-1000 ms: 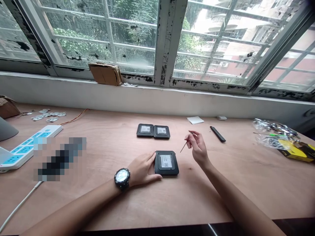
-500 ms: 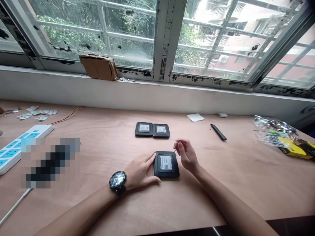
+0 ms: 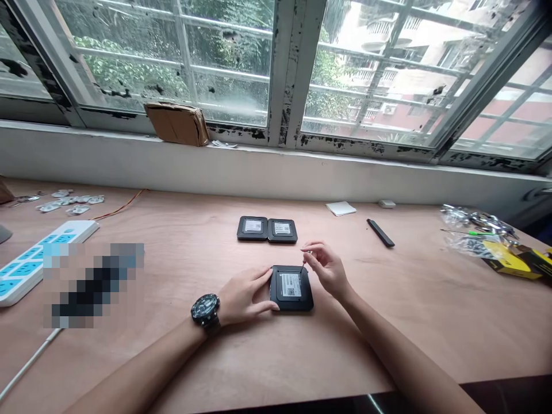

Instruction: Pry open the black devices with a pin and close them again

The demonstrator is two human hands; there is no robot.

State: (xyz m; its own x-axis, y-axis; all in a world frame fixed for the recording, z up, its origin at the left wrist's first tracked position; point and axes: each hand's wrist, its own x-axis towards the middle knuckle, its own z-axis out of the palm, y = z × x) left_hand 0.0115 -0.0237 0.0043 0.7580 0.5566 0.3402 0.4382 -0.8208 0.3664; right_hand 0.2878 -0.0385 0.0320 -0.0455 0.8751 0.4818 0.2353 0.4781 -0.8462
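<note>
A flat black square device (image 3: 280, 292) with a white printed label lies on the table before me. My left hand (image 3: 245, 296), a watch on its wrist, grips its left side, fingertips at the top left corner and thumb along the lower edge. Above its upper right corner, my right hand (image 3: 325, 267) pinches a small thin screwdriver (image 3: 303, 264), nearly upright, with its tip at the device's top face. The fingers hide most of its handle. Further back, two similar labelled devices, a left one (image 3: 252, 236) and a right one (image 3: 282, 236), lie side by side.
A power strip (image 3: 86, 228) lies at the left, beside a pixelated dark patch. A black bar (image 3: 380, 233), folded white paper (image 3: 340, 208) and a small white block (image 3: 387, 203) lie back right. Plastic bags (image 3: 468, 244) and a yellow-black box (image 3: 511, 264) sit far right.
My right hand has moved slightly left, and the screwdriver stands more upright, its tip further in from the device's corner. My left hand keeps its grip. The view has shifted slightly.
</note>
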